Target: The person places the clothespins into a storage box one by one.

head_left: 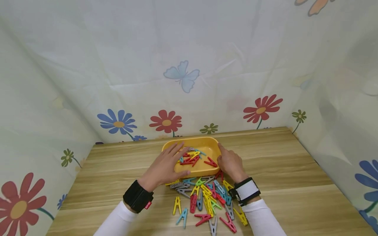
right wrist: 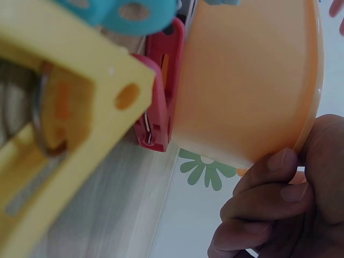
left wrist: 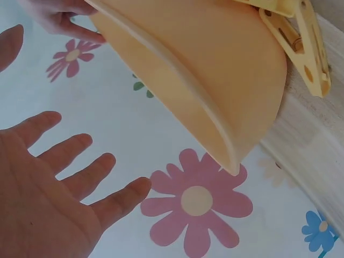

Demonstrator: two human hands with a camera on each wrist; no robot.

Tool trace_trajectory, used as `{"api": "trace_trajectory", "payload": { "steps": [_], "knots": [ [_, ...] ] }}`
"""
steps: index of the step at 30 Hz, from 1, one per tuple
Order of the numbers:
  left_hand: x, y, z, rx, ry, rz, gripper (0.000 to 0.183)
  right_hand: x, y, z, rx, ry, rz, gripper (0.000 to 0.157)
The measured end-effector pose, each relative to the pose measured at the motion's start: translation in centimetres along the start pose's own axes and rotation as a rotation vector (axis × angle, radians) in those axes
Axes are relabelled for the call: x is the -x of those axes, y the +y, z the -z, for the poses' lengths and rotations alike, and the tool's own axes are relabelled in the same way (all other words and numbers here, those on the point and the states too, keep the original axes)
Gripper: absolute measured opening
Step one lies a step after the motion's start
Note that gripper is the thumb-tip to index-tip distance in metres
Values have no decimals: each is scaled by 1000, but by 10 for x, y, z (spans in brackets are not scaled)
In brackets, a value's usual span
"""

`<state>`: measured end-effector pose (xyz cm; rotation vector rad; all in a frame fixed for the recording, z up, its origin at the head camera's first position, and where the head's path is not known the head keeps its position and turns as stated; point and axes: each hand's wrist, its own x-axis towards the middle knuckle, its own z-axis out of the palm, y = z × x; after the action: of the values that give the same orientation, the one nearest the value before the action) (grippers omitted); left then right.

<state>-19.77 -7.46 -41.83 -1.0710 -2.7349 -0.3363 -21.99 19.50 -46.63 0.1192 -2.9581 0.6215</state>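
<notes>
A yellow plastic basin point(head_left: 210, 151) stands toward the back of the table, with several coloured clothespins such as a red clothespin point(head_left: 211, 162) inside. My right hand point(head_left: 231, 163) pinches the basin's right rim, thumb on one side and curled fingers point(right wrist: 269, 201) on the other. Over the basin's left side hovers my left hand point(head_left: 165, 165), its fingers spread and holding nothing. In the left wrist view those spread fingers point(left wrist: 121, 201) are apart from the basin wall point(left wrist: 231, 70). The left hand hides the basin's near-left corner in the head view.
A loose heap of clothespins, among them a yellow clothespin point(head_left: 177, 205) and a blue clothespin point(head_left: 182, 218), lies on the wooden table point(head_left: 118, 170) in front of the basin. Some lie close to its near wall. A flower-printed curtain point(head_left: 133, 82) encloses the table's back and sides.
</notes>
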Motion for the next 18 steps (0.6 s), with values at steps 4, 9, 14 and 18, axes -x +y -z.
{"api": "trace_trajectory", "payload": {
  "steps": [4, 9, 14, 18],
  "knots": [
    [16, 6, 4, -45, -26, 1, 83, 0, -1, 0, -4, 8, 0, 55],
    [34, 16, 7, -58, -79, -5, 82, 0, -1, -1, -5, 2, 1, 56],
    [50, 26, 7, -50, -124, 4, 85, 0, -1, -1, -7, 8, 1, 55],
    [62, 33, 6, -26, -164, 2, 84, 0, -1, -1, -6, 14, 4, 55]
  ]
}}
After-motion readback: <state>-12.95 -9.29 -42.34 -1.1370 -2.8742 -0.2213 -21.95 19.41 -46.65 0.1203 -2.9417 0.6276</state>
